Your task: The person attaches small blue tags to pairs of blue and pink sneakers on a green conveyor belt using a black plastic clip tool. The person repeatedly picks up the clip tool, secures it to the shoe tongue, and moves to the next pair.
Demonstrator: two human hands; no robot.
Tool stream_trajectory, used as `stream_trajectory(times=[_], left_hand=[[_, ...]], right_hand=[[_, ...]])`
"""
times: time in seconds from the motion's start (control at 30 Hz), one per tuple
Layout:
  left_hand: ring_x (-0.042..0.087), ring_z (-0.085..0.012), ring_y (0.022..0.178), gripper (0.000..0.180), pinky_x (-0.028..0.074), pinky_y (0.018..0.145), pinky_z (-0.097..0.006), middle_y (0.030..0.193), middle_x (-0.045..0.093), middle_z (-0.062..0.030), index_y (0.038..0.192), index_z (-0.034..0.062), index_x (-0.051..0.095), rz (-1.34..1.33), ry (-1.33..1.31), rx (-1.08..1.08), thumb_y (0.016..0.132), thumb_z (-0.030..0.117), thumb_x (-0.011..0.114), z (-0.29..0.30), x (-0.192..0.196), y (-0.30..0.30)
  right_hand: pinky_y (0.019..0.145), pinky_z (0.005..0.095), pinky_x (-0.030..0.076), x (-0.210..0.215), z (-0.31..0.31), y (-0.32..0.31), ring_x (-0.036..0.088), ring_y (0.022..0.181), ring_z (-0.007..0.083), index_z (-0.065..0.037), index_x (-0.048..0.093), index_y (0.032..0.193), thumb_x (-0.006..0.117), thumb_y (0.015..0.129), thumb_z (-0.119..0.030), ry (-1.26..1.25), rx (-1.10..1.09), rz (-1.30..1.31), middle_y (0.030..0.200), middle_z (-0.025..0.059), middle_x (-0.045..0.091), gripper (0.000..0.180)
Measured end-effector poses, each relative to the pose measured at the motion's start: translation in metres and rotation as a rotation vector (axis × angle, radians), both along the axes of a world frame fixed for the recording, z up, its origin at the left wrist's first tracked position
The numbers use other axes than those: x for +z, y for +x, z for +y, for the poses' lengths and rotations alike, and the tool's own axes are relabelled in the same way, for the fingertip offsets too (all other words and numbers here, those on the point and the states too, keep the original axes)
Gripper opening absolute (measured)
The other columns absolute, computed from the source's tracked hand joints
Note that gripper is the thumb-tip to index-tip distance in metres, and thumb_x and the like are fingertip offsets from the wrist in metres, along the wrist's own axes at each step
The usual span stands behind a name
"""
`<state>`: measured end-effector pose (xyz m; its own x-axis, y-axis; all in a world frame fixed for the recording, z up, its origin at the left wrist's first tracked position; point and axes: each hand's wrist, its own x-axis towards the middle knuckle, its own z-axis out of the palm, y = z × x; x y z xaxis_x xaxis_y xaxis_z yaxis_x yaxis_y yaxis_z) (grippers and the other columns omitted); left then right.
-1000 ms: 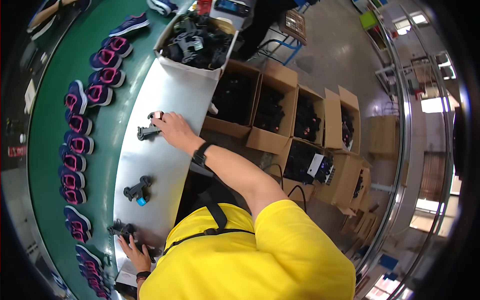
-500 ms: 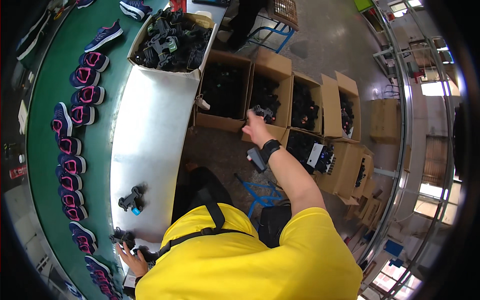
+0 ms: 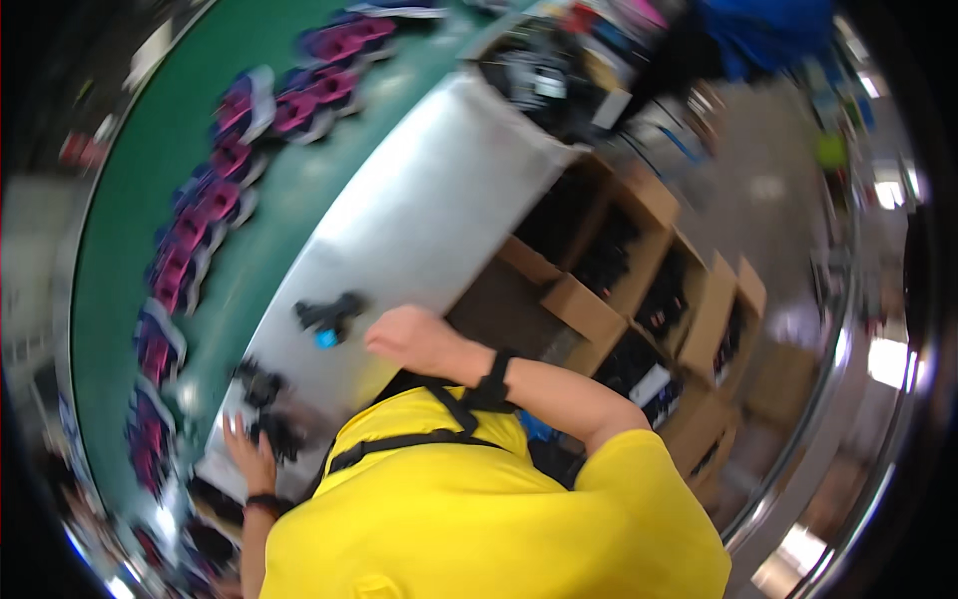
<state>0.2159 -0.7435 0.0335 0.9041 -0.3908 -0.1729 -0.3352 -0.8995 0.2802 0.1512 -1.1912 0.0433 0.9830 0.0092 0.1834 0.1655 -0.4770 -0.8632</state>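
My left hand (image 3: 251,454) is at the near left of the metal table, fingers spread. Its fingertips are next to black plastic pieces (image 3: 261,387), and another dark piece (image 3: 279,434) lies beside the hand. Whether the hand touches them is hard to tell in the blur. My right hand (image 3: 414,339), with a black band on its wrist, is over the table's right edge. Motion smears its bent fingers, and nothing shows in them. To its left a black plastic piece with a blue part (image 3: 327,317) lies on the metal table (image 3: 399,200).
Navy and pink shoes (image 3: 190,235) line the green belt (image 3: 299,190) at the left. An open box of black pieces (image 3: 539,80) sits at the table's far end. Cardboard boxes (image 3: 589,309) holding dark pieces stand at the right. A person in blue (image 3: 763,35) is at the far right.
My right hand has come back from the cardboard boxes to the table's edge; the black piece near its fingers no longer shows there. The view has turned, and my left hand's fingers are straighter.
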Motion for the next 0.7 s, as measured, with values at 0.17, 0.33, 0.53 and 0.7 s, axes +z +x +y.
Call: stream_trajectory(times=[0.17,0.33,0.53,0.7], left_hand=[[0.030,-0.0403,0.136,0.063,0.025,0.112,-0.045,0.150,0.029,-0.0207,0.140,0.0074,0.040,-0.034,-0.072,0.128,0.080,0.000,0.060,0.003,0.020,0.015],[0.031,-0.0396,0.135,0.062,0.027,0.112,-0.045,0.148,0.031,-0.0201,0.138,0.0073,0.042,-0.062,-0.133,0.233,0.079,-0.001,0.060,0.046,0.026,0.015],[0.049,-0.0364,0.115,0.053,0.041,0.099,-0.044,0.125,0.051,-0.0170,0.125,0.0066,0.053,-0.220,-0.217,0.301,0.074,-0.001,0.063,0.090,0.042,0.073],[0.054,-0.0329,0.107,0.043,0.048,0.089,-0.041,0.116,0.055,-0.0123,0.117,0.0062,0.056,-0.282,-0.195,0.337,0.075,-0.002,0.062,0.131,0.031,0.139]], right_hand=[[0.077,0.0420,0.046,0.005,0.004,0.048,0.060,0.086,0.0317,-0.007,0.063,0.087,0.066,0.080,-0.010,-0.183,-0.121,-0.005,0.084,0.0104,0.063,0.009],[0.083,0.0432,0.044,0.021,0.039,0.098,0.055,0.098,0.0322,-0.007,0.064,0.097,0.076,0.071,-0.017,-0.421,0.090,0.038,0.100,0.0111,0.060,0.030],[0.080,0.0418,0.043,-0.004,0.046,0.114,0.056,0.092,0.0320,-0.009,0.066,0.098,0.078,0.066,-0.016,-0.599,0.263,0.267,0.095,0.0088,0.062,0.034],[0.067,0.0358,0.048,0.000,0.029,0.118,0.062,0.074,0.0237,-0.004,0.067,0.088,0.073,0.073,-0.011,-0.394,0.123,0.538,0.082,0.0082,0.065,0.018]])
